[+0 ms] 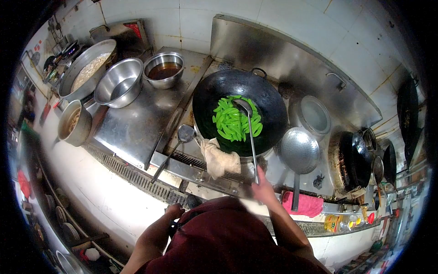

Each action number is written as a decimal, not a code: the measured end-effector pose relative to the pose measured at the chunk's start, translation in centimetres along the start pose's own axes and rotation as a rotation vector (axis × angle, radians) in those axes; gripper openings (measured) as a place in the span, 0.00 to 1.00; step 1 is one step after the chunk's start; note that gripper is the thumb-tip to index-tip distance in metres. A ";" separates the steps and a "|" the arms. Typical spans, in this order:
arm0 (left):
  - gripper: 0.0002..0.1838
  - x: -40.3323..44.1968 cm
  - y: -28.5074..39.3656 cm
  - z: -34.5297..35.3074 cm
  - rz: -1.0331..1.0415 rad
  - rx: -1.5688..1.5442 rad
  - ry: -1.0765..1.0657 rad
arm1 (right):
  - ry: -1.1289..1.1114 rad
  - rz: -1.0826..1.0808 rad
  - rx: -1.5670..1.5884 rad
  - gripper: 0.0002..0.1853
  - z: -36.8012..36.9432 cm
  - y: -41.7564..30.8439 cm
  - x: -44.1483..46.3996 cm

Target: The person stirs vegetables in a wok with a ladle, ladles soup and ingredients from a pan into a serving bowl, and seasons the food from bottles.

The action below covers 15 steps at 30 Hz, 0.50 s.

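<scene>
My right hand (263,187) is closed around the long handle of a metal ladle (252,141). The ladle's bowl rests among bright green pods (235,121), which look like snap peas or sliced green beans, in a large black wok (207,98). A beige cloth (220,158) drapes over the wok's near-left rim. Low by the stove's front edge is my left hand (174,212), beside a dark knob-like part (192,201). Its fingers are small and dark in the view, so I cannot make out whether it holds anything.
Left of the wok lies a small dark ladle (185,134). Beyond are a steel bowl of brown liquid (159,83), another steel bowl (109,96) and a large pan (68,86). To the right are a perforated skimmer (299,148), a pink cloth (303,204) and a second wok (346,164).
</scene>
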<state>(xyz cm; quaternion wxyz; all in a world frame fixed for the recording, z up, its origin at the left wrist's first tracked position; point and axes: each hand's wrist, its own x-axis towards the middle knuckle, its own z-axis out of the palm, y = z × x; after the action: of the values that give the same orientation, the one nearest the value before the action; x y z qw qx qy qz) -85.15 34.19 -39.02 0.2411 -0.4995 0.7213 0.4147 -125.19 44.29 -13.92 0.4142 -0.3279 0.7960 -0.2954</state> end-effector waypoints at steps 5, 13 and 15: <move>0.26 -0.4 0.6 -0.3 -0.030 -0.015 -0.002 | 0.022 -0.015 0.040 0.39 0.3 0.4 0.1; 0.25 -0.2 0.1 -0.2 0.035 0.016 0.014 | 0.022 -0.011 0.003 0.40 0.2 0.2 0.0; 0.25 -0.5 0.5 -0.4 0.011 -0.001 0.008 | 0.023 -0.017 -0.012 0.40 0.2 0.1 0.0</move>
<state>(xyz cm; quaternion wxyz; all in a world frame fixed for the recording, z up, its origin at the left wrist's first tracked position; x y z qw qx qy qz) -85.34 34.17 -38.21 0.2357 -0.4973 0.7249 0.4144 -125.10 44.32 -14.11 0.4004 -0.3338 0.7996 -0.2981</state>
